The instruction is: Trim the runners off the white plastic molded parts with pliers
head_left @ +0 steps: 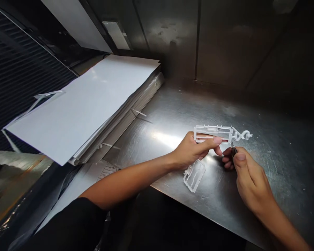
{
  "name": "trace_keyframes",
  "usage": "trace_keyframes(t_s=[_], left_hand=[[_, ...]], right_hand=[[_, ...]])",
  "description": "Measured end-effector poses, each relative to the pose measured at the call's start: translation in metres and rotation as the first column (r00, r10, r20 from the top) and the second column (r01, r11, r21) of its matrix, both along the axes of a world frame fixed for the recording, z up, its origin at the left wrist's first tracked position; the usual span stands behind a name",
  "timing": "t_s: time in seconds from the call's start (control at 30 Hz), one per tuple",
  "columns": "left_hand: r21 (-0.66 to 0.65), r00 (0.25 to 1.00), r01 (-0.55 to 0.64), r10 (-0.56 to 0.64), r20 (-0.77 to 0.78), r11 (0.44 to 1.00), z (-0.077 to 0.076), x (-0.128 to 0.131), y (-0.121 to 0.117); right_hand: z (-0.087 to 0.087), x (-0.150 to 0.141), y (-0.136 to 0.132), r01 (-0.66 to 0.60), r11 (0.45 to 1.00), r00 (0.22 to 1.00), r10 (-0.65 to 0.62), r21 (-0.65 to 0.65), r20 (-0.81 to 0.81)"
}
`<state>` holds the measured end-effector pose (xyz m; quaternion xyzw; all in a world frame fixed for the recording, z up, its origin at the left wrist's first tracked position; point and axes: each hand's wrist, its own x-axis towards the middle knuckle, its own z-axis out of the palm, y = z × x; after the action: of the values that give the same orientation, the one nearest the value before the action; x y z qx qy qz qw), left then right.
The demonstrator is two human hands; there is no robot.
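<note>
My left hand (193, 149) is closed on a white plastic frame (211, 128), thumb over its lower edge. A curled white plastic piece (241, 135) sticks out from the frame's right end. In my right hand (248, 174), fingers and thumb pinch a small dark hand tool (233, 151) with a metal tip. The tip is at the frame's lower right corner; whether it touches I cannot tell. Most of the tool is hidden by the fingers, so its exact kind is unclear. Below my left hand, a second white plastic frame (195, 177) lies on the metal table.
The shiny metal table (285, 146) has a front edge close to my body and a metal wall (225, 45) behind it. On the left lies a thick stack of white sheets (94, 94), with loose strap ends jutting out. Small white scraps dot the tabletop.
</note>
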<state>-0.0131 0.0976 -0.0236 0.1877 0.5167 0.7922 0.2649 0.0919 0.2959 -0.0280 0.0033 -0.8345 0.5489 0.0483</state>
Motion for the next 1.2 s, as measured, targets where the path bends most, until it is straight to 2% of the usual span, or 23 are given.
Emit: trace_keyframes(t_s=[0.47,0.57,0.9,1.1,1.2], left_hand=[[-0.026,0.999,0.044,-0.044,0.010,0.999,-0.0026,0.0056,0.0024],[-0.060,0.999,0.036,-0.036,0.008,0.998,-0.0034,0.0061,0.0023],[-0.048,0.999,0.034,-0.032,0.040,0.998,-0.0002,0.0059,0.0041],[-0.060,0.998,0.031,-0.028,0.064,0.998,-0.0041,0.0090,0.0041],[-0.103,0.997,0.007,0.000,0.071,0.995,-0.0066,0.0096,0.0036]], right_hand=[[0.0062,-0.0015,-0.0030,0.014,0.999,0.998,-0.011,0.046,-0.062],[0.0061,-0.0017,-0.0025,0.022,0.997,0.998,-0.018,0.075,-0.060],[0.0068,-0.0011,0.0025,0.047,0.967,0.997,-0.030,0.249,-0.072],[0.0037,-0.0039,-0.0044,0.074,0.949,0.995,-0.049,0.306,-0.087],[0.0010,-0.0060,-0.0018,0.050,0.957,0.997,-0.030,0.285,-0.076]])
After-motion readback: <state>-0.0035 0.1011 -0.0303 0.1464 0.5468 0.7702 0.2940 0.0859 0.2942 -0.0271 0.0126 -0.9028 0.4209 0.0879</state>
